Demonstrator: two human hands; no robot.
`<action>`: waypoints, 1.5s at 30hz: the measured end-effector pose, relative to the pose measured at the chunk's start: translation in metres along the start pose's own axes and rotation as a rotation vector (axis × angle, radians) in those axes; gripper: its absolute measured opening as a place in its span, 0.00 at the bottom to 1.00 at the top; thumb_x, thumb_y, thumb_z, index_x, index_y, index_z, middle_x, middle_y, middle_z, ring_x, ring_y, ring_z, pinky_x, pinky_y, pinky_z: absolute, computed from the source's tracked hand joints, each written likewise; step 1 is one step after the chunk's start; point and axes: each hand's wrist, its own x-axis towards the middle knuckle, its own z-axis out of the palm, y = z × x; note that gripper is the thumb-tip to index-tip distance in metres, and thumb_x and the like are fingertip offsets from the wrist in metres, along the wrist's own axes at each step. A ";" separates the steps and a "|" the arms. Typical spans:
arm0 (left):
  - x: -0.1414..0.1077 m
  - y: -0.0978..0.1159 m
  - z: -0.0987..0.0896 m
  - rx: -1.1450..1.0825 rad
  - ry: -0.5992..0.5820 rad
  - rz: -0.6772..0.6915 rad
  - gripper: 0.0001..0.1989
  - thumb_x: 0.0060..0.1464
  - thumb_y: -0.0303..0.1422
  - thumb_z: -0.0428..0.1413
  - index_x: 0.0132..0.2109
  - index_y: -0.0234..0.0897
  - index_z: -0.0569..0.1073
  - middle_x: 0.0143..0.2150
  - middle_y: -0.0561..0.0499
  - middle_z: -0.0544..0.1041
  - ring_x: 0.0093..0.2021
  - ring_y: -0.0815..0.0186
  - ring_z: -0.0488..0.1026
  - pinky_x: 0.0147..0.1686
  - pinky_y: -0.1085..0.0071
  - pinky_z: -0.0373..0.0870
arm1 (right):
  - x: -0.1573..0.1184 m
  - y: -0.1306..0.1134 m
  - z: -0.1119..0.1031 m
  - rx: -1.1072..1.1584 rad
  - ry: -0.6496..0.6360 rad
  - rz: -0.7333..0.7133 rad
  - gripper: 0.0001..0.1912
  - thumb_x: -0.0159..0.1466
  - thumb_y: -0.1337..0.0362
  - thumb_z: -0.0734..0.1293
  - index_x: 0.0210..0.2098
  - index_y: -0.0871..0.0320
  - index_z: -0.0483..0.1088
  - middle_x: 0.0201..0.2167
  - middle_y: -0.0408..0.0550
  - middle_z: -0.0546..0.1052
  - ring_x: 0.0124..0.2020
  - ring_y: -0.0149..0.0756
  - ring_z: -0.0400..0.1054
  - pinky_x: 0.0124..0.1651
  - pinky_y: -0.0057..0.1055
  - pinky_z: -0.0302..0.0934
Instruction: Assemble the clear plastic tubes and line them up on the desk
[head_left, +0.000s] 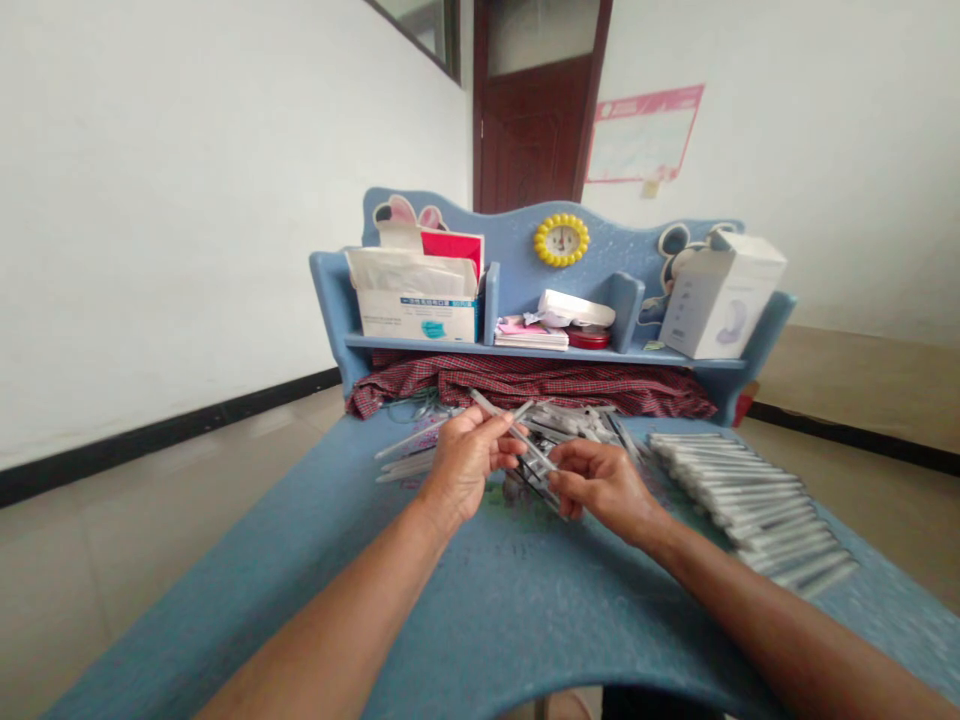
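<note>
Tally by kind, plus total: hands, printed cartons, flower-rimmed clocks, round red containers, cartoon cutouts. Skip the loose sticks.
Hands: 2 (left hand, right hand)
Printed cartons: 2 (left carton, right carton)
Flower-rimmed clock: 1
Round red container: 1
Cartoon cutouts: 2 (left cutout, right cutout)
Total: 8

One yellow-rimmed clock [561,240], two boxes [701,310], one red round container [589,339], one door [534,130], over ten slender sticks [757,495].
</note>
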 end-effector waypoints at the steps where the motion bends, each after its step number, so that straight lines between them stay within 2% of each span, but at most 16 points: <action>1: 0.000 0.001 0.000 -0.011 0.003 -0.006 0.06 0.47 0.30 0.55 0.33 0.32 0.67 0.29 0.48 0.75 0.21 0.72 0.71 0.17 0.80 0.65 | 0.000 0.001 0.000 -0.020 -0.003 -0.009 0.11 0.52 0.62 0.65 0.34 0.61 0.66 0.15 0.38 0.68 0.14 0.27 0.62 0.17 0.24 0.57; 3: 0.000 0.002 -0.001 -0.032 -0.004 -0.023 0.05 0.47 0.29 0.56 0.32 0.32 0.67 0.29 0.49 0.75 0.21 0.73 0.71 0.16 0.81 0.64 | -0.002 0.003 0.000 -0.117 0.012 -0.054 0.11 0.53 0.62 0.65 0.35 0.60 0.66 0.17 0.38 0.68 0.14 0.26 0.61 0.17 0.23 0.55; 8: -0.001 0.002 0.002 -0.074 -0.039 -0.064 0.04 0.47 0.28 0.56 0.32 0.31 0.68 0.28 0.49 0.74 0.21 0.73 0.70 0.16 0.80 0.66 | -0.008 0.000 -0.001 -0.605 0.119 -0.289 0.08 0.58 0.63 0.60 0.31 0.59 0.68 0.17 0.40 0.66 0.18 0.26 0.59 0.23 0.23 0.51; 10: -0.002 0.000 0.003 -0.075 -0.028 -0.061 0.04 0.47 0.27 0.56 0.31 0.31 0.68 0.28 0.49 0.74 0.21 0.73 0.70 0.17 0.80 0.66 | -0.010 -0.003 0.000 -0.743 0.143 -0.337 0.08 0.59 0.64 0.59 0.29 0.59 0.68 0.17 0.40 0.65 0.19 0.26 0.58 0.24 0.24 0.50; 19: -0.004 -0.007 0.010 -0.049 0.024 -0.034 0.05 0.45 0.28 0.57 0.29 0.30 0.68 0.26 0.49 0.74 0.20 0.73 0.70 0.19 0.78 0.68 | -0.012 -0.003 0.000 -0.986 0.149 -0.337 0.11 0.62 0.64 0.55 0.29 0.59 0.65 0.19 0.45 0.69 0.20 0.29 0.62 0.25 0.25 0.47; 24: -0.006 -0.010 0.012 -0.055 0.044 -0.033 0.07 0.44 0.29 0.58 0.29 0.30 0.68 0.26 0.48 0.75 0.20 0.72 0.70 0.19 0.76 0.69 | -0.012 -0.005 0.002 -0.992 0.153 -0.334 0.11 0.62 0.64 0.55 0.28 0.59 0.65 0.19 0.46 0.70 0.20 0.29 0.61 0.25 0.26 0.47; 28: -0.004 -0.008 0.011 -0.087 0.046 -0.036 0.06 0.45 0.29 0.58 0.29 0.30 0.68 0.25 0.50 0.74 0.20 0.73 0.70 0.20 0.78 0.69 | -0.009 -0.013 0.001 -0.866 0.149 -0.323 0.12 0.61 0.62 0.56 0.27 0.58 0.67 0.17 0.44 0.68 0.20 0.29 0.61 0.25 0.25 0.49; 30: -0.001 -0.003 0.009 -0.103 0.050 -0.012 0.06 0.45 0.29 0.58 0.30 0.31 0.68 0.25 0.51 0.74 0.19 0.74 0.69 0.18 0.79 0.67 | -0.006 -0.018 -0.006 -0.712 0.148 -0.325 0.12 0.61 0.59 0.58 0.30 0.58 0.68 0.17 0.42 0.67 0.19 0.28 0.61 0.24 0.24 0.51; 33: 0.002 0.004 0.005 -0.091 0.064 0.028 0.08 0.44 0.32 0.59 0.30 0.32 0.68 0.24 0.52 0.73 0.18 0.76 0.67 0.16 0.81 0.63 | 0.003 -0.019 -0.027 -0.460 0.228 -0.278 0.15 0.61 0.54 0.57 0.35 0.59 0.68 0.18 0.42 0.69 0.17 0.27 0.61 0.21 0.24 0.53; 36: 0.005 0.006 0.001 -0.024 0.062 0.038 0.10 0.43 0.34 0.60 0.29 0.32 0.68 0.22 0.54 0.72 0.17 0.76 0.65 0.13 0.82 0.60 | 0.012 -0.012 -0.049 -0.332 0.300 -0.153 0.16 0.59 0.53 0.59 0.31 0.60 0.67 0.16 0.41 0.68 0.12 0.27 0.60 0.15 0.24 0.52; 38: 0.006 0.005 -0.001 0.027 0.056 0.028 0.11 0.42 0.36 0.60 0.28 0.32 0.68 0.21 0.55 0.71 0.16 0.76 0.65 0.13 0.82 0.59 | 0.016 -0.005 -0.055 -0.321 0.277 -0.093 0.15 0.57 0.53 0.60 0.28 0.60 0.66 0.15 0.41 0.68 0.11 0.27 0.59 0.14 0.23 0.50; 40: 0.006 0.002 -0.001 0.081 0.038 0.014 0.12 0.42 0.37 0.60 0.27 0.32 0.68 0.19 0.55 0.70 0.16 0.76 0.64 0.13 0.81 0.59 | 0.016 -0.001 -0.054 -0.355 0.209 -0.092 0.13 0.57 0.55 0.60 0.28 0.60 0.66 0.15 0.40 0.68 0.11 0.26 0.59 0.14 0.23 0.51; 45: 0.002 -0.003 0.002 0.211 -0.031 -0.031 0.13 0.43 0.38 0.59 0.24 0.32 0.68 0.16 0.54 0.68 0.13 0.75 0.63 0.13 0.81 0.58 | 0.008 -0.002 -0.037 -0.587 0.115 -0.269 0.09 0.59 0.61 0.60 0.33 0.57 0.69 0.17 0.39 0.68 0.16 0.25 0.60 0.21 0.22 0.52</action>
